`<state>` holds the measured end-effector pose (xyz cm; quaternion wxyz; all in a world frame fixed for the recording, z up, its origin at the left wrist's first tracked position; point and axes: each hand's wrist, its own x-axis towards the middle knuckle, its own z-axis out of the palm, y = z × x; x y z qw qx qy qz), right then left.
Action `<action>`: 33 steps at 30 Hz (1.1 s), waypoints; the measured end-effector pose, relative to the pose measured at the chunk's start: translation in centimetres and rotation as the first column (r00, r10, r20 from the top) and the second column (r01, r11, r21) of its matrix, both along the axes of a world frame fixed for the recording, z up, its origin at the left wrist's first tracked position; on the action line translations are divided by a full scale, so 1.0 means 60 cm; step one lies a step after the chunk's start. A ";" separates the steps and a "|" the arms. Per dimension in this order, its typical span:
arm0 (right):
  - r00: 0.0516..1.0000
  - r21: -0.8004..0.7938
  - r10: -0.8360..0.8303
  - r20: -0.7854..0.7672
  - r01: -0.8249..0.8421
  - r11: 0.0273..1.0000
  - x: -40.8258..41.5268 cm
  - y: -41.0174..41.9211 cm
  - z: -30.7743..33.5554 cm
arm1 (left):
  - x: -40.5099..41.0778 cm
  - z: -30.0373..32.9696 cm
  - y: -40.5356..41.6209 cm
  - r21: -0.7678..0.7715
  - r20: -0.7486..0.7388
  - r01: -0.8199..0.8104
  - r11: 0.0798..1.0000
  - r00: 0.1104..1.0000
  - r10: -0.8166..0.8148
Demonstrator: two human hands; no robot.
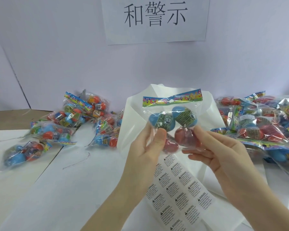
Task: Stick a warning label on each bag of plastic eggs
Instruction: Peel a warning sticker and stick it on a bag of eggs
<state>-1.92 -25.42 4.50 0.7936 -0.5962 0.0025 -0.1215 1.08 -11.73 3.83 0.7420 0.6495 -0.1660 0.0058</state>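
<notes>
I hold one bag of plastic eggs (172,120) up in front of me, above the sheet of warning labels (177,194) that lies flat on the table (73,189) at six o'clock. My left hand (145,147) pinches the bag's lower left side, thumb against a blue egg. My right hand (218,152) grips its lower right side, fingers curled behind the red eggs. Loose bags (70,120) lie at ten o'clock, a bigger heap (265,124) at three.
</notes>
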 end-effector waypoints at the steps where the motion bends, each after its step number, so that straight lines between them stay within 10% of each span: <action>1: 0.998 0.014 -0.060 0.029 0.060 0.998 0.001 0.000 -0.001 | 0.000 -0.002 -0.002 -0.011 0.036 -0.092 0.996 0.995 0.092; 6: 0.916 -0.036 -0.350 0.197 0.363 0.931 0.004 0.000 -0.007 | 0.006 -0.002 0.004 -0.063 0.069 -0.189 0.980 0.979 0.193; 9: 0.941 -0.147 -0.162 0.298 0.213 0.966 0.000 0.009 -0.010 | 0.003 -0.001 -0.002 -0.053 -0.018 0.100 0.994 0.995 -0.102; 13: 0.937 -0.194 0.257 0.236 -0.214 0.957 -0.008 0.009 -0.011 | 0.011 0.004 0.004 -0.258 -0.118 0.040 0.965 0.990 -0.073; 17: 0.988 -0.139 0.027 0.153 -0.006 0.990 -0.002 0.001 -0.014 | 0.018 0.003 0.011 -0.364 -0.267 -0.159 0.918 0.962 0.061; 20: 0.980 -0.483 -0.187 0.069 0.197 0.853 0.009 0.003 -0.032 | 0.020 0.007 0.013 -0.375 -0.304 -0.272 0.886 0.939 0.160; 26: 0.992 -0.769 -0.055 -0.116 -0.055 0.636 0.010 0.018 -0.055 | 0.031 0.013 0.025 -0.439 -0.402 -0.377 0.816 0.894 0.197; 33: 0.997 -0.600 -0.046 -0.060 0.001 0.800 0.015 0.012 -0.056 | 0.030 0.022 0.034 -0.433 -0.332 -0.305 0.848 0.929 0.164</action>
